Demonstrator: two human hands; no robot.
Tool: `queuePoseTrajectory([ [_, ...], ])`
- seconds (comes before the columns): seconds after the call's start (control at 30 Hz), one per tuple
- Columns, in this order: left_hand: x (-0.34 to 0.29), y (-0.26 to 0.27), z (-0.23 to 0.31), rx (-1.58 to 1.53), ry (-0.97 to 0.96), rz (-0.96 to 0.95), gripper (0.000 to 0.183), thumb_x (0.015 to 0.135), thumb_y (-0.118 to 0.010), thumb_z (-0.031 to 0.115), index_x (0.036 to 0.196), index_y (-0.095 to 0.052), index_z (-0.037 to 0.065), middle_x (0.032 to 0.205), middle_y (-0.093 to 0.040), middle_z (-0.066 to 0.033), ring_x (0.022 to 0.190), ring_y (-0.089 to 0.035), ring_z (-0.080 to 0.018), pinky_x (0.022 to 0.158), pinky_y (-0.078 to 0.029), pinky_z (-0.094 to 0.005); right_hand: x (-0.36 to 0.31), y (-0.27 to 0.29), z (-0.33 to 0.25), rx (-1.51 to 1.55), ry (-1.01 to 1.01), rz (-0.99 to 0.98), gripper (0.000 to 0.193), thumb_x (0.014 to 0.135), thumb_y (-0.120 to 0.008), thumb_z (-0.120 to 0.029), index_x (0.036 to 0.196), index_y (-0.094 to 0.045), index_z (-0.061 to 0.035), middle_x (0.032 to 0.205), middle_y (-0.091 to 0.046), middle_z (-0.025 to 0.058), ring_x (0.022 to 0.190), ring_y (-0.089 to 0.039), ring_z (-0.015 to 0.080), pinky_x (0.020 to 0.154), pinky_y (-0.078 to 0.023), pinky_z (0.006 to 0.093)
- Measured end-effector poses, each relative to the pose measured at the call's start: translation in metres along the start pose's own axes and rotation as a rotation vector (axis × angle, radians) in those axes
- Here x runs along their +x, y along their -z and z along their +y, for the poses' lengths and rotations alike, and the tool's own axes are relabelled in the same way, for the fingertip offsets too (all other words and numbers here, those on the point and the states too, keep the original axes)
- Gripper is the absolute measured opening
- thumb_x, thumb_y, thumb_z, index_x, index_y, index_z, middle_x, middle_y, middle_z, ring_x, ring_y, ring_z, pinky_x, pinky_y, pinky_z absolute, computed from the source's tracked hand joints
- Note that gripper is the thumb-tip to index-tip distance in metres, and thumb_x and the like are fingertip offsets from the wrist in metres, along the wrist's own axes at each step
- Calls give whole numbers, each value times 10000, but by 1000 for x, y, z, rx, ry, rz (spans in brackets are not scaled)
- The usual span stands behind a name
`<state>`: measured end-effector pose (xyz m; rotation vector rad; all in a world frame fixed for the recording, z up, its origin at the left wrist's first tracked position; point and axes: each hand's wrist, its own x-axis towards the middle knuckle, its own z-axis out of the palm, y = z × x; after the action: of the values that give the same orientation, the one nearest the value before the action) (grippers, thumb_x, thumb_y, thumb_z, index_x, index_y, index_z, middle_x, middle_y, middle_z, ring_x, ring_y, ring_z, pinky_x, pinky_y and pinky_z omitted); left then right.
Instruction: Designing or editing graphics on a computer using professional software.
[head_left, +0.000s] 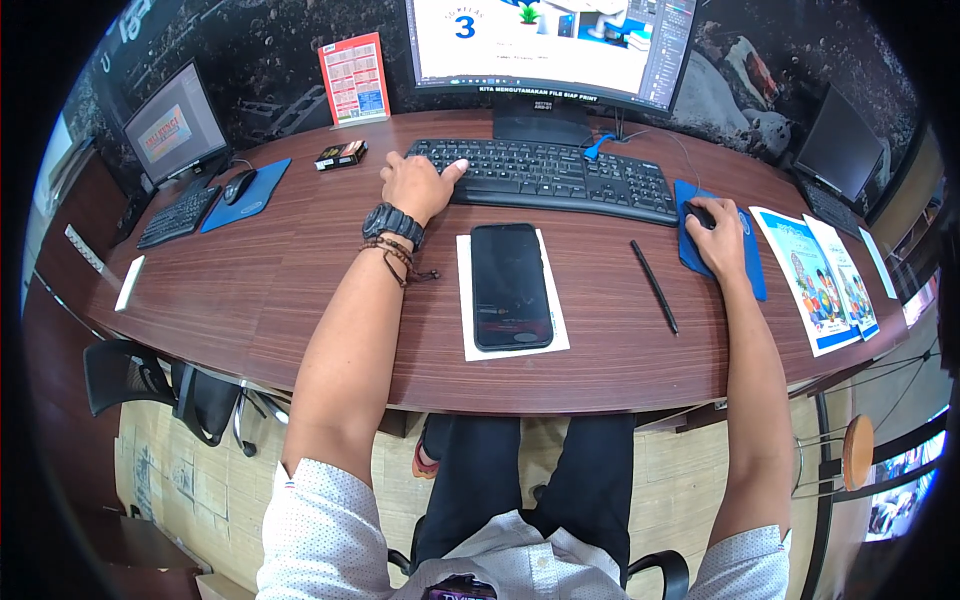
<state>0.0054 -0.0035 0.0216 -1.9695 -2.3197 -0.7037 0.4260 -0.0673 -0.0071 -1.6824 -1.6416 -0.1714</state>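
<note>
My left hand (418, 187) rests at the left end of a black keyboard (560, 178), fingers spread over its keys and the thumb held out to the right. A dark watch (393, 224) and beaded bracelets (388, 248) circle that wrist. Over on the right, my right hand (720, 242) is curved round a black computer mouse (699, 214), which sits on a blue mouse pad (752, 268). Behind the keyboard stands a lit monitor (550, 60) with a design window on screen. A black phone (510, 285) lies on white paper (466, 318) between my forearms.
Right of the phone lies a black pen (655, 288). Printed booklets (815, 280) lie at the desk's right. A small dark box (341, 154) and a red-framed calendar (355, 80) stand behind my left hand. Other computers (175, 125) occupy both desk ends. An office chair (150, 385) is lower left.
</note>
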Motion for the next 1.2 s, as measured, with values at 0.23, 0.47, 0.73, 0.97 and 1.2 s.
queuePoseTrajectory([
  [0.23,-1,-1,-1,2,-11,18,763,861,-628,636,1087,-687,-90,1276,-516,-291,1157,-534,-454,942,-506,-478,-4,-1,-9,-4,-18,11,316,791,-668,-205,1084,-720,-99,1226,-571,188,1147,-564,367,990,-455,436],
  [0.47,1,-4,0,-17,-2,7,760,866,-629,627,1078,-681,-101,1272,-506,-277,1175,-518,-446,949,-493,-494,0,3,-7,-256,442,22,271,813,-606,-94,1051,-731,-126,1271,-546,163,1270,-459,365,1066,-374,457],
  [0.73,-2,-14,-5,-127,-373,104,285,866,-706,405,957,-757,140,1217,-515,-176,1198,-437,-393,1057,-307,-568,-4,0,-9,-41,57,25,301,829,-645,-190,1116,-707,-122,1274,-551,156,1186,-542,367,997,-449,444],
  [0.97,-5,-10,0,-28,-286,59,592,858,-673,563,1196,-674,77,1314,-486,-280,1251,-445,-461,1043,-376,-548,0,3,0,-38,3,-9,338,832,-656,-230,1141,-690,-98,1201,-588,154,1114,-591,357,959,-480,431],
  [1.2,-1,-9,-7,-79,-72,82,723,848,-707,520,1183,-571,-107,1242,-514,-283,1152,-529,-461,975,-467,-510,-2,0,1,32,15,11,321,817,-668,-196,1114,-695,-76,1164,-592,157,1102,-594,353,955,-483,417],
])
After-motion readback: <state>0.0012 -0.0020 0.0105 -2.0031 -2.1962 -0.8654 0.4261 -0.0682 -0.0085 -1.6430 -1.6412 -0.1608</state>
